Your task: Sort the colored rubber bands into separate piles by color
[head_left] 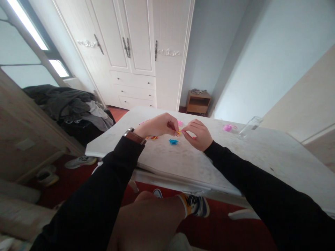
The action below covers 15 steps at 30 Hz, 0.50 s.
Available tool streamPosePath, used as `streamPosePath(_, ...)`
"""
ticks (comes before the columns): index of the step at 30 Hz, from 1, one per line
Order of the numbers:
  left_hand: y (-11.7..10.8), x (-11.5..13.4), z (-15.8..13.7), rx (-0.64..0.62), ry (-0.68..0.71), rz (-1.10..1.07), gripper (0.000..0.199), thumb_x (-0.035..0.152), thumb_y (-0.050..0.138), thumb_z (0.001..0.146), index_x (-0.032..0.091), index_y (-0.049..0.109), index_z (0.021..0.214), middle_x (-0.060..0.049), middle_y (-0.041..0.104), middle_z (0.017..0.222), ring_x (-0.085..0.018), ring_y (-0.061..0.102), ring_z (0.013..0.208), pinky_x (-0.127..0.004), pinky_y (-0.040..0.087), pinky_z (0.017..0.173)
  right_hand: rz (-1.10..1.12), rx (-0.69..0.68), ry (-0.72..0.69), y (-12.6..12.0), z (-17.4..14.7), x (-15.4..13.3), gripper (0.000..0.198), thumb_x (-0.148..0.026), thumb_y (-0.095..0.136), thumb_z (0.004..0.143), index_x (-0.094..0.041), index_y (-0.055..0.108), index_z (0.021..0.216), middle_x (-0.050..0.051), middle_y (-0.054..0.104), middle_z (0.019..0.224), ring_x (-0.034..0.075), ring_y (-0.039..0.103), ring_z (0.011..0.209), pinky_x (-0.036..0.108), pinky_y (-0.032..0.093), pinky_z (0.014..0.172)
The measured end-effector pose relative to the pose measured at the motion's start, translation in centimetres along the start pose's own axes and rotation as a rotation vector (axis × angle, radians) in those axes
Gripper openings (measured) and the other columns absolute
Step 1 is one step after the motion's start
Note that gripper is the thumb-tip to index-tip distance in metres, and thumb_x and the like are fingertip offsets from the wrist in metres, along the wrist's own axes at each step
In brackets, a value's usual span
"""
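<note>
Above the table, my left hand [167,125] has its thumb and fingers pinched on a small yellow piece [179,132] with a reddish-orange curl on it. Facing it, my right hand [196,134] is closed in a pinch at the other end of the same piece. It is too small for me to tell its kind. Just below lies a blue cluster [173,142] of thin bits. Red and yellow bits [153,138] lie under my left wrist, partly hidden. Behind my hands shows some pink material [179,123].
The white table [172,164] spans the front. At its right stand a pink object [228,127] and a tilted-looking clear glass jar [250,127]. Beyond are a white wardrobe [141,35] and a small wooden cabinet [198,103]. Dark clothes [70,108] are heaped at left.
</note>
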<state>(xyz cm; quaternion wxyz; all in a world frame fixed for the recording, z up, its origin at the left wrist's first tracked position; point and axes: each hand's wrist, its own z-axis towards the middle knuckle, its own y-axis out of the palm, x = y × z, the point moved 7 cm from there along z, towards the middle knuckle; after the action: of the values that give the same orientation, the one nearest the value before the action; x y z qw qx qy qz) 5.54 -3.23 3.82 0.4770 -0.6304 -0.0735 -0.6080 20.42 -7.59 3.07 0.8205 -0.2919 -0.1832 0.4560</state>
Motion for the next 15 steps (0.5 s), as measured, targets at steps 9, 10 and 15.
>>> streamPosePath(9, -2.5, -2.2, 0.0, 0.153, -0.022, 0.142, 0.005, 0.017, 0.079, 0.069, 0.014, 0.077, 0.074, -0.003, 0.076, 0.067, -0.011, 0.066, 0.061, -0.020, 0.046, 0.057, -0.039, -0.104, 0.305, 1.9, -1.4, 8.2, 0.020, -0.024, 0.063, 0.095, -0.021, 0.074, 0.078, 0.008, 0.077, 0.085, 0.026, 0.064, 0.085, 0.046, 0.049, 0.091)
streamPosePath(10, -2.6, -2.3, 0.0, 0.151, -0.026, 0.148, 0.005, 0.017, 0.079, 0.069, 0.014, 0.077, 0.073, -0.003, 0.076, 0.068, -0.011, 0.066, 0.061, -0.020, 0.046, 0.057, -0.056, -0.127, 0.345, 2.1, -1.5, 9.4, 0.019, -0.024, 0.065, 0.094, -0.020, 0.075, 0.078, 0.008, 0.078, 0.085, 0.027, 0.064, 0.086, 0.046, 0.050, 0.089)
streamPosePath(15, -3.0, -2.4, 0.0, 0.153, -0.036, 0.164, 0.005, 0.017, 0.079, 0.067, 0.015, 0.078, 0.072, -0.003, 0.076, 0.066, -0.011, 0.065, 0.060, -0.020, 0.047, 0.058, -0.168, -0.324, 0.390, 4.2, -0.4, 11.8, 0.015, -0.026, 0.072, 0.091, -0.020, 0.081, 0.080, 0.010, 0.079, 0.094, 0.028, 0.063, 0.093, 0.042, 0.050, 0.085)
